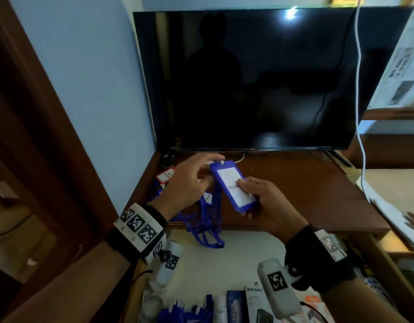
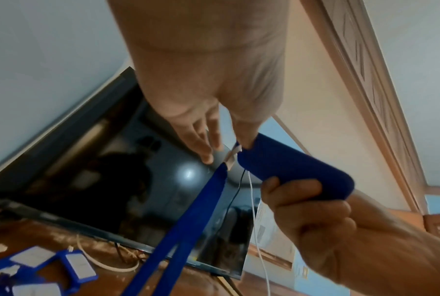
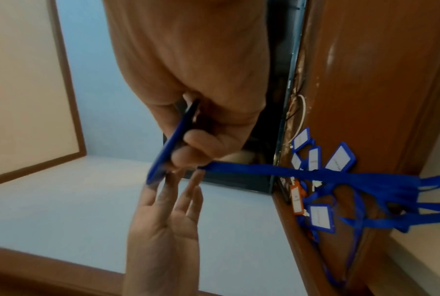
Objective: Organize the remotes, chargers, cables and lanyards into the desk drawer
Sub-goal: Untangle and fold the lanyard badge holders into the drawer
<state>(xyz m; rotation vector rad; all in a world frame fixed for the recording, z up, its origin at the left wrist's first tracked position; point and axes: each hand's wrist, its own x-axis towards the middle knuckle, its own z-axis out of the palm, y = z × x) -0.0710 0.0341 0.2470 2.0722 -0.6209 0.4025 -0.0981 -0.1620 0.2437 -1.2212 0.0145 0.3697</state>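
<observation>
My right hand (image 1: 248, 199) grips the lower end of a blue badge holder (image 1: 231, 183) with a white card, held above the brown desk (image 1: 294, 183). Its blue lanyard strap (image 1: 208, 229) hangs in loops over the desk's front edge. The straight fingers of my left hand (image 1: 210, 166) touch the holder's top by the clip. In the left wrist view the holder (image 2: 290, 166) and strap (image 2: 193, 216) show from below. In the right wrist view more blue badge holders (image 3: 315, 160) lie on the desk.
A dark TV (image 1: 248, 78) stands at the back of the desk. An orange badge (image 1: 165, 176) lies at the left. The open drawer (image 1: 224, 264) below holds blue lanyards (image 1: 185, 313) and boxes (image 1: 255, 299). A white cable (image 1: 361, 113) hangs at the right.
</observation>
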